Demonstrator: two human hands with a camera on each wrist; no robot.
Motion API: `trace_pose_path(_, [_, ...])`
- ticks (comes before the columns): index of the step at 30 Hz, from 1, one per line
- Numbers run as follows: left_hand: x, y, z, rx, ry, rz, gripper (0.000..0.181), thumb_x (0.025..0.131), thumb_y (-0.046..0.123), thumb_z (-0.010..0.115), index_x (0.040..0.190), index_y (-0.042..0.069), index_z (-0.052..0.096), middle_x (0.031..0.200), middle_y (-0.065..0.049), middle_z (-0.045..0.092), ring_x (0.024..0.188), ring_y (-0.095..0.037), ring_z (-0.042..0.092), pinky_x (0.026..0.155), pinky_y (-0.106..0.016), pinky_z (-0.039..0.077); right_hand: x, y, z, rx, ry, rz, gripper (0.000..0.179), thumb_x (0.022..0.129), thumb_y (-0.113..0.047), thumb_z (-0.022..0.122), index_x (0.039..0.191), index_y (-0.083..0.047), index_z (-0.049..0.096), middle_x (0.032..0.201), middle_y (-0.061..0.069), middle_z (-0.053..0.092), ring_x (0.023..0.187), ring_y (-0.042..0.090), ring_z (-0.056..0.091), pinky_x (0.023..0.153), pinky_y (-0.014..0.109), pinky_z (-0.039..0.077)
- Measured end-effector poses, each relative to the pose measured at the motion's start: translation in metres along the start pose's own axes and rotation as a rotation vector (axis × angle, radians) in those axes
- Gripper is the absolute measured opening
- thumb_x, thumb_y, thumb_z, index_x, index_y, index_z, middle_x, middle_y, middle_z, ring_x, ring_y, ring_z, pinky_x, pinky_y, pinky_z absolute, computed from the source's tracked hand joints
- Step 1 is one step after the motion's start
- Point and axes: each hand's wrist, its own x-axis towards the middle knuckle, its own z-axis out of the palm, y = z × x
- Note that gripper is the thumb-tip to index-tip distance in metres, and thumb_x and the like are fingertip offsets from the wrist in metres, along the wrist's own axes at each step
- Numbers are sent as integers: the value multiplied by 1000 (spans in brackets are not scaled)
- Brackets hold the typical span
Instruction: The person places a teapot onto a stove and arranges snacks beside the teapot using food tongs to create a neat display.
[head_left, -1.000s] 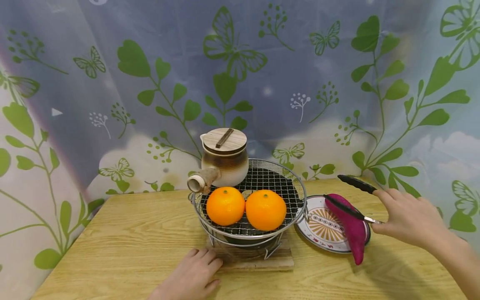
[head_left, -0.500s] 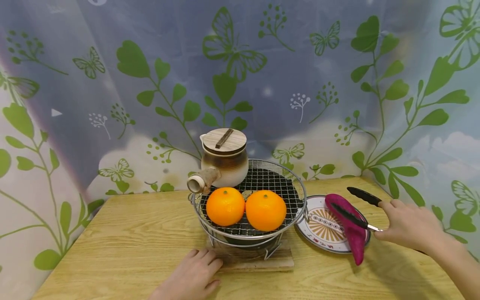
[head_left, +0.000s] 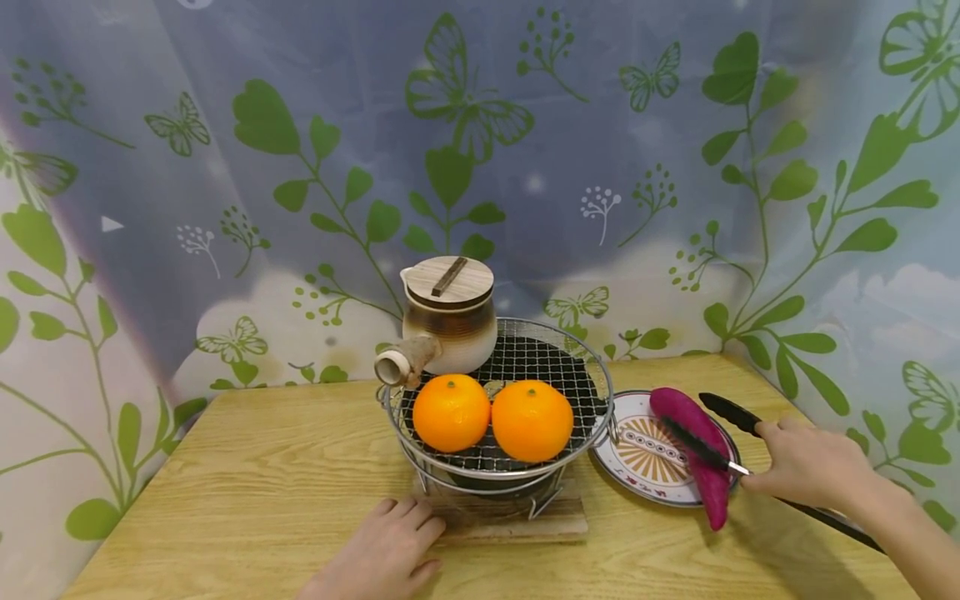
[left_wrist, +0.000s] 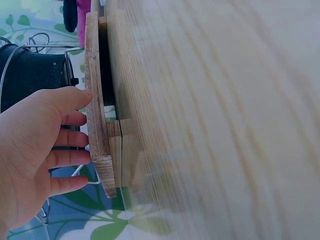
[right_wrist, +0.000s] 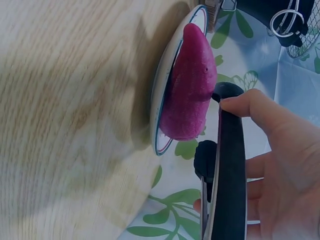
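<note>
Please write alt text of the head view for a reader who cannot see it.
The right hand holds open tongs above a magenta sweet potato on a plate. Beside it, two oranges and a lidded pot sit on a grill; the left hand is at the board beneath.

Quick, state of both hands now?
Left hand: open, at the wooden board, holding nothing.
Right hand: holding the black tongs, their arms spread apart.

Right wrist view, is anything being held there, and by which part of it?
Yes: the right hand holds the tongs by their arms, behind the black tips, thumb and fingers on opposite arms.
</note>
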Motion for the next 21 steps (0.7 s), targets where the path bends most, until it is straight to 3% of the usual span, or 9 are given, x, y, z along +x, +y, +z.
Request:
trace_pose_path(6, [0,1,-1,-7,6,-8,28,74,39,69,87,17,59,86,2,56,84,-19,54,69,-33,42,3,0,-2,21,-40,-10,74,74,-55,64,109,10,56,99,23,59,82,36,59,54,45,45])
trace_pose_path(11, [1,1,-3,-27,-49,-17,27,77,39,67,88,17,59,87,1,56,85,-19,54,69,-33,42,10,-2,-6,43,-86,-3,66,73,-55,64,102,5,59,86,8,62,68,23,58,49,37,42])
trace_pose_path(15, [1,0,-4,-39,-77,-17,26,78,39,67,89,17,58,87,1,56,83,-18,53,68,-33,41,16,-6,-8,34,-93,-14,61,72,-56,64,94,0,59,77,2,58,63,17,54,48,35,39])
trace_pose_path(21, [2,0,-2,-31,-54,-10,27,77,39,68,88,17,58,86,1,55,82,-18,53,68,-32,41,21,-14,-11,18,-70,-9,41,72,-48,65,73,-9,51,65,-1,47,57,16,45,46,33,33])
